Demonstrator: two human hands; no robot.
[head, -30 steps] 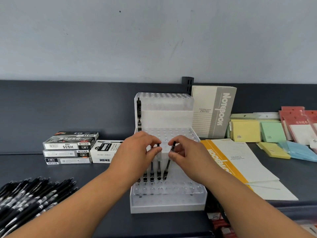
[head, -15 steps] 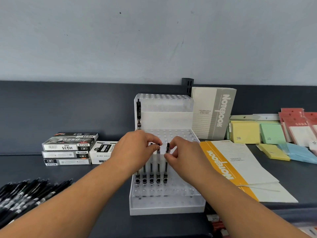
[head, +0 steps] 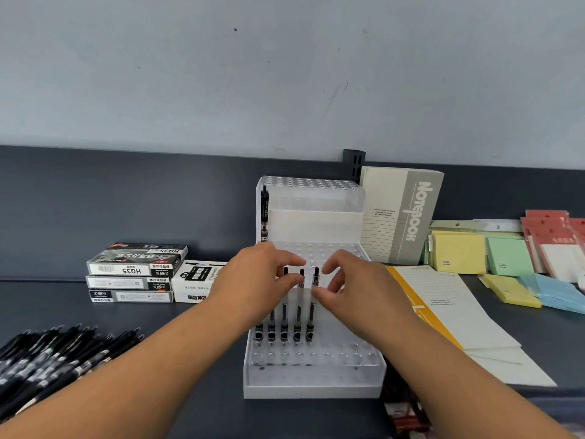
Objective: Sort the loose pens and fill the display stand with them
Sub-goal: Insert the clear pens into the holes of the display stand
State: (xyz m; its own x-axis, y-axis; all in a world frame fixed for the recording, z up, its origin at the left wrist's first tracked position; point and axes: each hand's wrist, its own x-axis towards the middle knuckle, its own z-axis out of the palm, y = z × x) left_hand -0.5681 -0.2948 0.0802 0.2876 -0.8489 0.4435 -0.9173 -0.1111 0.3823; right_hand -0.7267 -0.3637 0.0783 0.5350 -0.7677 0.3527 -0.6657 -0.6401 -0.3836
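A clear tiered display stand (head: 313, 389) sits at the middle of the dark shelf. Several black pens (head: 284, 315) stand side by side in its lowest tier, and a single pen (head: 264, 213) stands at the upper left. My left hand (head: 253, 277) holds the tops of the row's middle pens between thumb and fingers. My right hand (head: 357, 289) pinches the rightmost pen (head: 311, 312) near its top, thumb in front and fingers behind; that pen stands upright in its hole. A heap of loose black pens (head: 53, 359) lies at the lower left.
Stacked pen boxes (head: 136, 270) and a white box (head: 196, 280) lie left of the stand. A grey notebook (head: 402, 217) stands behind on the right, an orange-edged notebook (head: 443, 305) lies flat beside it, and coloured sticky-note pads (head: 506, 258) lie further right. Red packets (head: 405, 416) lie at the shelf's front edge.
My right hand has brought the tilted pen upright and lowered it into a hole at the right end of the row. My left hand stayed at the pen tops.
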